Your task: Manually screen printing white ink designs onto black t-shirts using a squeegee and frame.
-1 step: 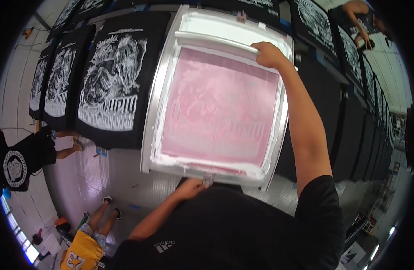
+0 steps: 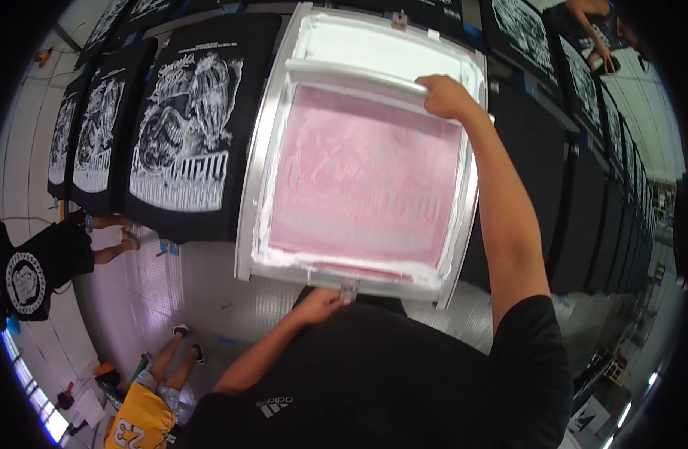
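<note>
Squeegee (image 2: 355, 75) slid nearer — right fingers (image 2: 434, 88) wrapping it (arm (image 2: 511, 213) outstretched), left fingers (image 2: 333, 298) pinching clip (image 2: 350, 288).

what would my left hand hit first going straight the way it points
Probably the clip at the near edge of the screen frame; your left hand seems to touch it, though depth is unclear.

The person's bare right arm (image 2: 511, 213) extends forward over the long counter (image 2: 147, 35), elbow slightly bent; the right hand (image 2: 447, 97) is palm down, fingers curled in a firm grip. The bare left forearm (image 2: 265, 350) slants inward; the left hand (image 2: 318, 305), thumb and fingers drawn together, lies low before the torso (image 2: 374, 367), by the counter's near edge.
</note>
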`<state>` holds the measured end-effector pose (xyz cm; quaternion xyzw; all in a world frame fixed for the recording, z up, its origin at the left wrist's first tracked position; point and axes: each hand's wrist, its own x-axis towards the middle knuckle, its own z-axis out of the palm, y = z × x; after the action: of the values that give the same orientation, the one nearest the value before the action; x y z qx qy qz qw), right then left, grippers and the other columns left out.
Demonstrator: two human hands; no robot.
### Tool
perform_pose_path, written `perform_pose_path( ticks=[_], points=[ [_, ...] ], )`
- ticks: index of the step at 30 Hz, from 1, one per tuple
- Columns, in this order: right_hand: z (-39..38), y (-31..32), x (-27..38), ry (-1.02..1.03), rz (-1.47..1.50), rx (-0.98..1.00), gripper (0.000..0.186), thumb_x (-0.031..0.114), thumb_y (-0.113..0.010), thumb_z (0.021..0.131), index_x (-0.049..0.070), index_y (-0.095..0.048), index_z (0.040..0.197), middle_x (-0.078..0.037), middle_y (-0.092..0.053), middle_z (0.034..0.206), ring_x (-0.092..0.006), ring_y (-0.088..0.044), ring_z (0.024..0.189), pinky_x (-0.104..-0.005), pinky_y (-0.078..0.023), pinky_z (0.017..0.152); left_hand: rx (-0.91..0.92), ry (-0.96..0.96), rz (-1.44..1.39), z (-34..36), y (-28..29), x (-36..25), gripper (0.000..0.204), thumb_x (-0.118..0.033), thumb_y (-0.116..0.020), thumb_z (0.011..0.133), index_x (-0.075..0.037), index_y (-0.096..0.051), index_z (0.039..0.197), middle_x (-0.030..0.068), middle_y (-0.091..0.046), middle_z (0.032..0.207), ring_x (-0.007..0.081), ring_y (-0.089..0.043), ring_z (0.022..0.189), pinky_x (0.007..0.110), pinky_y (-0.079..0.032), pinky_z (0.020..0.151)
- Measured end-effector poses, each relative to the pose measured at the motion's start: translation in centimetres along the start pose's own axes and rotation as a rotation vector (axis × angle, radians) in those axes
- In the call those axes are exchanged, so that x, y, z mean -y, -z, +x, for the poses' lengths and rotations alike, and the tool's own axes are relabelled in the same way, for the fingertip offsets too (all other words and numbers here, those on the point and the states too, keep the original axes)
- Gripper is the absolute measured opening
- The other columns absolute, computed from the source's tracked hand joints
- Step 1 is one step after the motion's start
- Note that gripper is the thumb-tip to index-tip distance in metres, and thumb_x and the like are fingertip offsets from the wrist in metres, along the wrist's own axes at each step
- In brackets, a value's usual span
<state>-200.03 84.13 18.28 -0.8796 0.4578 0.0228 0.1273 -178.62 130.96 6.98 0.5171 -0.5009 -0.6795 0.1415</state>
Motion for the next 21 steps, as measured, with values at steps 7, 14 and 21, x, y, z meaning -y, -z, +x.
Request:
perform_pose_path(
  ticks=[7,14,21],
  points=[
    [-24.6,-6.9,16.5,-0.099,0.122,0.055,0.031,0.001,-0.056,0.075,0.013,-0.067,0.102,-0.010,-0.066,0.092,-0.0306,-0.062,0.092,-0.0462,-0.048,0.081,0.093,0.039,-0.182,0.0,0.3,-1.2,0.030,-0.029,-0.059,0.097,-0.004,-0.066,0.084,-0.0021,-0.054,0.062,0.0087,-0.049,0.059,0.028,-0.041,0.056],
    [-31.8,-7.4,22.8,-0.073,0.175,-0.114,0.033,0.001,-0.060,0.067,0.006,-0.063,0.099,-0.006,-0.063,0.083,-0.0267,-0.058,0.082,-0.0396,-0.042,0.075,0.096,0.087,0.006,-0.1,0.8,-1.2,0.024,-0.025,-0.061,0.096,-0.002,-0.065,0.100,0.0063,-0.065,0.082,0.0114,-0.058,0.075,0.032,-0.048,0.072],
    [-18.3,-3.2,11.0,-0.031,0.019,-0.303,0.032,-0.001,-0.060,0.070,0.009,-0.067,0.100,-0.008,-0.067,0.084,-0.0292,-0.060,0.078,-0.0440,-0.044,0.072,0.163,-0.022,0.005,0.7,2.2,-1.7,0.033,-0.032,-0.060,0.095,-0.003,-0.067,0.109,0.0158,-0.070,0.089,0.0248,-0.067,0.085,0.039,-0.051,0.079]
  ],
)
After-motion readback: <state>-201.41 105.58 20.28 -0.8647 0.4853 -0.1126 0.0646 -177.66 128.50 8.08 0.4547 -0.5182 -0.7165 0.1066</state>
